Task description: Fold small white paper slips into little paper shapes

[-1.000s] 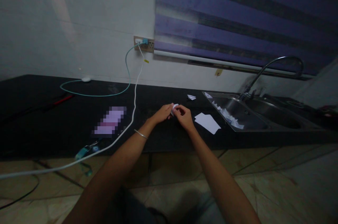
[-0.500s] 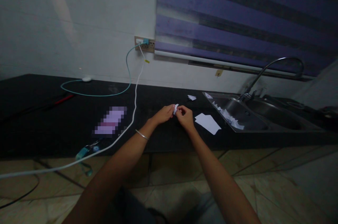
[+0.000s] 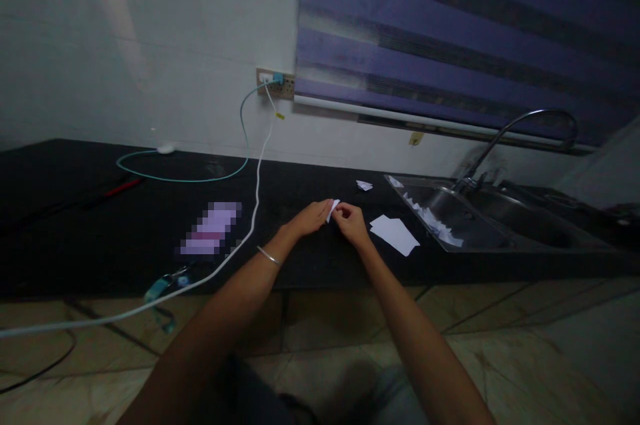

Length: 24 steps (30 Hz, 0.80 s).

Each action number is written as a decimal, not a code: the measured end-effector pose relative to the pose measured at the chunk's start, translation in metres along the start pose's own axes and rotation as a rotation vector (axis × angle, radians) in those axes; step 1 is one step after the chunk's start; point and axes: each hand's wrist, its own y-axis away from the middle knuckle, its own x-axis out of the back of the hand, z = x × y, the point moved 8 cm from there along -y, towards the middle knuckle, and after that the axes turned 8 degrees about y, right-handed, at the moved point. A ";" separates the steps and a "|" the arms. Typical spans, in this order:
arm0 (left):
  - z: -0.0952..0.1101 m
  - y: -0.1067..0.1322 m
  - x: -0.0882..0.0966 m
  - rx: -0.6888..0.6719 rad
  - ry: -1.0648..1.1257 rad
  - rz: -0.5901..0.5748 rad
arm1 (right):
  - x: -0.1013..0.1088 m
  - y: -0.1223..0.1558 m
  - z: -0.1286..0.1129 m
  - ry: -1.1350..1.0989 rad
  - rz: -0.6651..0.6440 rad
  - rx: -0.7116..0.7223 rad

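My left hand [image 3: 311,217] and my right hand [image 3: 352,223] meet over the black countertop [image 3: 125,231], both pinching one small folded piece of white paper [image 3: 333,207] between their fingertips. A thin bangle sits on my left wrist. To the right of my right hand lie flat white paper sheets [image 3: 394,233]. A small folded paper scrap [image 3: 364,185] rests farther back on the counter.
A steel sink [image 3: 480,215] with a curved tap [image 3: 520,135] holds torn white paper [image 3: 433,218]. A white cable [image 3: 253,191] and a teal cable [image 3: 200,175] run from a wall socket [image 3: 274,83]. A blurred pink object [image 3: 213,228] and a teal lanyard [image 3: 161,289] lie left.
Both hands stay together and have reworked the small paper; its white tip now sticks up between the fingertips. The view has shifted slightly.
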 end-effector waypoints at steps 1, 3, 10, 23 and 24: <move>-0.001 0.000 -0.001 0.007 0.017 -0.003 | 0.001 0.000 0.001 0.006 0.010 -0.008; -0.003 -0.001 -0.002 0.036 0.056 -0.009 | 0.003 0.000 0.002 0.012 0.035 -0.028; -0.011 -0.002 0.003 0.161 0.133 0.068 | 0.010 -0.001 0.007 -0.037 0.080 -0.089; 0.010 0.001 -0.003 0.021 -0.014 -0.040 | 0.005 -0.002 0.011 -0.232 0.029 -0.138; 0.012 0.002 -0.004 0.011 -0.027 -0.055 | 0.005 -0.002 0.011 -0.224 0.028 -0.129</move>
